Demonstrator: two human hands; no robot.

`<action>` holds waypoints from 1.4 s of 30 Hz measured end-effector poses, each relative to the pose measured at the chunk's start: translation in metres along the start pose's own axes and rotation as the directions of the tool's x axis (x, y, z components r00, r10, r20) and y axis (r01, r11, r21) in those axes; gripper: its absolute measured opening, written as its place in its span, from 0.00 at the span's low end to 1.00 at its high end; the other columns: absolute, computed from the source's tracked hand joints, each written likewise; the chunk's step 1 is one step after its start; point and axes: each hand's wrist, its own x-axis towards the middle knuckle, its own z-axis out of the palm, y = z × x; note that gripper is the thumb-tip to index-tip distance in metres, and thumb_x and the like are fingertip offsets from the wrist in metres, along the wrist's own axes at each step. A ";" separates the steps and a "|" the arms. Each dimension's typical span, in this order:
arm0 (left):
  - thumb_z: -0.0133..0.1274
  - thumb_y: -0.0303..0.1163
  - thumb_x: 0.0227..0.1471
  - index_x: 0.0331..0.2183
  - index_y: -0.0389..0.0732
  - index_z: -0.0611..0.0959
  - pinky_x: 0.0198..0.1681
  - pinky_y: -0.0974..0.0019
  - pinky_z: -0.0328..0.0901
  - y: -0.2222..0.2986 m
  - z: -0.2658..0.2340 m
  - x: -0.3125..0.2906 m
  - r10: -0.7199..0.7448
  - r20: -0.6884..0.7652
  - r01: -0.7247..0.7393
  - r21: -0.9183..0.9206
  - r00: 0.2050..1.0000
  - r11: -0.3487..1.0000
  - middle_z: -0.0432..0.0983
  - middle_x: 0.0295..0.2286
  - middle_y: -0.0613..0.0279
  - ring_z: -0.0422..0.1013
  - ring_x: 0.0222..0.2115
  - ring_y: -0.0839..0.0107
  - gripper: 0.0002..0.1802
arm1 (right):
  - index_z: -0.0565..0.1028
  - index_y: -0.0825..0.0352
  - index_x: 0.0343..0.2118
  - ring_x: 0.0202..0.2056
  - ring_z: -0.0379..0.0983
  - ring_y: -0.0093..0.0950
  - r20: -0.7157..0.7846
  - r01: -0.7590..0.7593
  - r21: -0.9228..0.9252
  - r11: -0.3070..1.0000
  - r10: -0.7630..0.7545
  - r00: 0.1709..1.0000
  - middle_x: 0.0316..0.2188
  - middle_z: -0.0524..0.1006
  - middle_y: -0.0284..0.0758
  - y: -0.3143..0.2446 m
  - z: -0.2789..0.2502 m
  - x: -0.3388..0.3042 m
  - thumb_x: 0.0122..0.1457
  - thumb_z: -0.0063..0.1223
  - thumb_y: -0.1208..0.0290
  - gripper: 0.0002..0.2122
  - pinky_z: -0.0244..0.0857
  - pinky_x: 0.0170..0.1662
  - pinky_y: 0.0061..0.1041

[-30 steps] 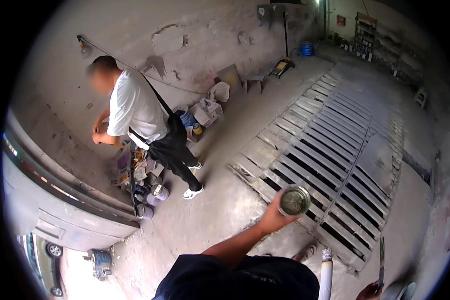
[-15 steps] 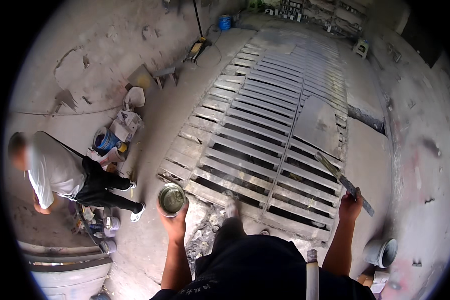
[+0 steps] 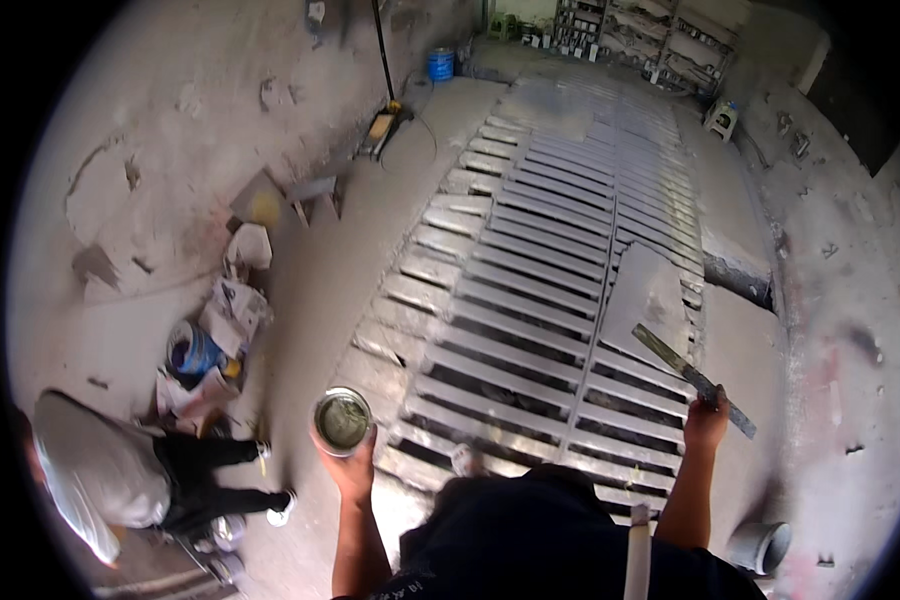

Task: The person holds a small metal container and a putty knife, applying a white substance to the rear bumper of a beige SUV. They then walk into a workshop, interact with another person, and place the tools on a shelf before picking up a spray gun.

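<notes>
My left hand [image 3: 353, 462] is wrapped round an open metal can [image 3: 344, 422], held upright in front of me at the left. Its inside looks greyish green, but I cannot tell what it contains. On the right, my right hand [image 3: 707, 417] grips a long, flat, narrow stick [image 3: 673, 360] partway along its length. The stick slants from upper left to lower right, its far half greenish and smeared, its near end dark grey. The two hands are well apart, and the stick does not touch the can.
A slatted floor grate [image 3: 530, 330] with dark gaps runs ahead, a loose board [image 3: 645, 295] lying on it. A person [image 3: 110, 470] stands at the left near a blue bucket [image 3: 195, 348]. A floor jack [image 3: 380, 130] is by the left wall; a grey bucket [image 3: 760, 547] stands at lower right.
My view has shifted forward along the grate. The can and the stick stay in my hands, the stick's far end slightly lower. The person at the left appears lower in view.
</notes>
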 end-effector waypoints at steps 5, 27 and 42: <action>0.63 0.24 0.39 0.55 0.35 0.60 0.55 0.63 0.55 0.004 0.054 0.105 0.062 0.005 -0.062 -0.071 0.998 0.996 0.63 0.48 0.56 0.62 0.50 0.67 0.43 | 0.74 0.62 0.43 0.29 0.68 0.19 0.054 0.040 0.014 0.999 -0.041 0.998 0.31 0.75 0.26 0.040 0.070 0.055 0.58 0.47 0.65 0.12 0.61 0.30 0.18; 0.61 0.25 0.43 0.54 0.37 0.61 0.45 0.66 0.65 -0.066 0.447 0.500 0.107 0.107 -0.096 -0.101 0.989 0.990 0.65 0.46 0.58 0.66 0.44 0.69 0.38 | 0.73 0.61 0.43 0.28 0.70 0.21 -0.070 0.078 0.063 0.995 -0.074 0.995 0.29 0.75 0.26 0.204 0.424 0.468 0.58 0.47 0.67 0.11 0.61 0.29 0.21; 0.62 0.17 0.36 0.54 0.36 0.62 0.53 0.65 0.60 -0.103 0.803 0.815 0.099 0.393 -0.027 -0.184 0.914 0.983 0.66 0.47 0.57 0.65 0.48 0.67 0.42 | 0.73 0.63 0.44 0.30 0.70 0.23 -0.468 0.412 -0.005 0.911 -0.366 0.804 0.30 0.76 0.30 0.238 0.501 0.673 0.59 0.42 0.67 0.13 0.58 0.31 0.23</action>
